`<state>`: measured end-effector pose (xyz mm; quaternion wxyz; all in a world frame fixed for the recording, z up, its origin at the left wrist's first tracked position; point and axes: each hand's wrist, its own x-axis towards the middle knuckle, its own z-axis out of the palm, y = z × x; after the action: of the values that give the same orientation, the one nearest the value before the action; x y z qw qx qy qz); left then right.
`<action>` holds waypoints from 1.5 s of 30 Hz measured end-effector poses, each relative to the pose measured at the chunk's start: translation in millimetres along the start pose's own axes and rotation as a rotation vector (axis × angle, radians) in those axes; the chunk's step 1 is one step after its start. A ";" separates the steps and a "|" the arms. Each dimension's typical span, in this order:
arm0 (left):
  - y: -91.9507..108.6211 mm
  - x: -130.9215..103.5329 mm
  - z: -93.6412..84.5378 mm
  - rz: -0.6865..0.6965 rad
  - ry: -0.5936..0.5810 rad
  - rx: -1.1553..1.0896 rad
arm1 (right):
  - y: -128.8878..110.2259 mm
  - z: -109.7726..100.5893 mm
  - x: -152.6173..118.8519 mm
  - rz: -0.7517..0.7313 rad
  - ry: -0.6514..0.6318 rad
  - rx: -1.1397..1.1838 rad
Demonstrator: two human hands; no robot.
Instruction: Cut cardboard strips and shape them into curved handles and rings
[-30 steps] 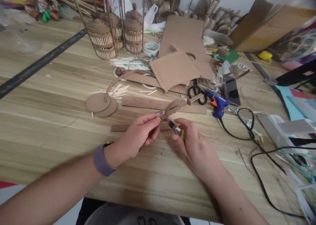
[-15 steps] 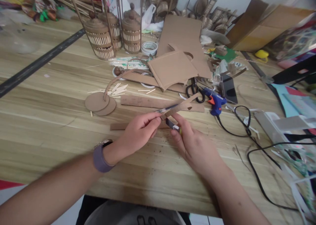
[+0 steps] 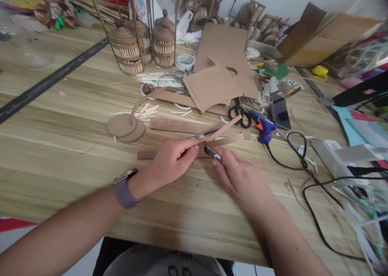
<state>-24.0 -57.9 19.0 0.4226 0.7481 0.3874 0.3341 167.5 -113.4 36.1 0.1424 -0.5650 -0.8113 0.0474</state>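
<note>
My left hand [image 3: 174,161] is closed, pinching a narrow cardboard strip [image 3: 224,128] between thumb and fingers. A second thin strip [image 3: 228,140] splays off from it to the right and curves slightly. Just beyond my left fingertips, a slim dark, shiny piece [image 3: 207,134] sticks out; its kind is unclear. A utility knife [image 3: 213,153] sits in my closed right hand [image 3: 241,173], its dark tip touching or very near the strips by my left fingers. Under my hands lies a flat cardboard strip [image 3: 147,154], and behind them a wider one [image 3: 178,125].
Cardboard discs [image 3: 121,124] and small wooden sticks [image 3: 147,111] lie on the left. Black-handled scissors [image 3: 239,116], a blue glue gun [image 3: 263,126] with a trailing cord and a phone [image 3: 280,111] are on the right. Lantern-like models [image 3: 124,49] stand behind, near cardboard sheets [image 3: 212,86].
The two thin strips, close together before, now spread apart: one points up and right, the other bends lower to the right. Both hands stay close together. The view has shifted slightly.
</note>
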 end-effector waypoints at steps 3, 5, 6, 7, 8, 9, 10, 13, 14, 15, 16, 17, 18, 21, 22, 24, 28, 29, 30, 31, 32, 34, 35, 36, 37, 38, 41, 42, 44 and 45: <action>-1.7 -0.1 0.4 0.002 0.006 0.002 | -0.2 -0.4 0.8 0.030 -0.003 0.094; -2.2 -0.3 0.5 0.003 0.015 -0.006 | -0.9 -0.4 1.2 0.053 -0.008 0.147; -2.3 -0.4 0.5 0.008 0.019 -0.012 | -1.3 -0.5 1.3 0.063 -0.010 0.170; -2.2 -0.5 0.4 0.013 0.021 -0.016 | -1.7 -0.9 1.3 0.073 -0.012 0.190; -2.2 -0.6 0.3 0.021 0.022 -0.021 | -2.1 -1.4 1.3 0.080 -0.013 0.207; -2.1 -0.7 0.2 0.031 0.021 -0.026 | -2.4 -2.1 1.2 0.087 -0.015 0.222; -2.0 -0.8 0.1 0.043 0.019 -0.030 | -2.7 -3.0 1.1 0.092 -0.017 0.234; -1.4 -1.6 0.0 0.062 0.016 -0.049 | -3.2 -5.6 0.8 0.087 -0.017 0.260; -0.9 -1.9 0.1 0.059 0.016 -0.056 | -3.3 -6.4 0.7 0.086 -0.016 0.262; -0.2 -2.2 0.0 0.051 0.016 -0.061 | -3.3 -7.0 0.6 0.087 -0.014 0.261; 0.6 -2.5 -0.1 0.041 0.014 -0.067 | -3.3 -7.5 0.5 0.089 -0.015 0.256; 1.6 -2.7 -0.4 0.031 0.011 -0.076 | -3.3 -7.8 0.3 0.089 -0.016 0.249; 2.6 -2.8 -0.8 0.020 0.006 -0.086 | -3.1 -7.9 0.1 0.086 -0.018 0.241; 5.0 -2.5 -2.3 -0.012 -0.017 -0.103 | -2.3 -6.6 -0.4 0.061 -0.023 0.211; 5.4 -2.2 -2.8 -0.017 -0.022 -0.098 | -1.9 -5.8 -0.5 0.054 -0.022 0.192; 5.3 -1.4 -3.5 -0.018 -0.027 -0.073 | -1.1 -3.8 -0.6 0.041 -0.017 0.132; 2.4 -0.1 -2.9 -0.013 -0.028 -0.034 | 0.7 -0.2 0.0 -0.026 0.007 -0.037; 1.3 0.0 -2.3 -0.011 -0.028 -0.027 | 1.0 0.6 0.1 -0.046 0.016 -0.081; 0.2 0.0 -1.7 -0.009 -0.025 -0.020 | 1.2 1.3 0.2 -0.062 0.026 -0.122; -0.9 0.0 -1.0 -0.007 -0.021 -0.014 | 1.1 2.1 0.2 -0.073 0.039 -0.153; -1.9 -0.1 -0.4 -0.005 -0.017 -0.010 | 0.7 2.9 0.1 -0.078 0.051 -0.171; -3.1 -0.4 0.7 0.009 -0.011 -0.018 | -1.0 4.6 -0.4 -0.065 0.066 -0.170; -3.4 -0.6 1.0 0.016 -0.011 -0.030 | -2.0 5.4 -0.7 -0.049 0.072 -0.155; -3.4 -0.7 1.2 0.023 -0.013 -0.045 | -3.1 6.1 -1.1 -0.029 0.074 -0.134; -3.2 -0.9 1.4 0.032 -0.013 -0.062 | -4.1 6.5 -1.4 -0.008 0.078 -0.108; -2.9 -1.1 1.6 0.043 -0.010 -0.078 | -5.0 6.7 -1.8 0.011 0.082 -0.079; -1.8 -2.0 2.3 0.071 0.000 -0.104 | -7.0 4.5 -2.4 0.053 0.089 0.036; -1.5 -2.3 2.6 0.079 -0.002 -0.108 | -7.4 2.9 -2.4 0.064 0.088 0.079; -1.1 -2.9 3.1 0.092 -0.016 -0.102 | -8.2 -0.9 -2.2 0.088 0.075 0.168; -1.0 -3.1 3.2 0.098 -0.024 -0.095 | -8.3 -2.9 -2.0 0.102 0.061 0.209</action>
<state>-23.1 -61.4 16.3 0.4453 0.7493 0.3290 0.3634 161.5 -118.5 40.5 0.2227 -0.5886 -0.7675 0.1217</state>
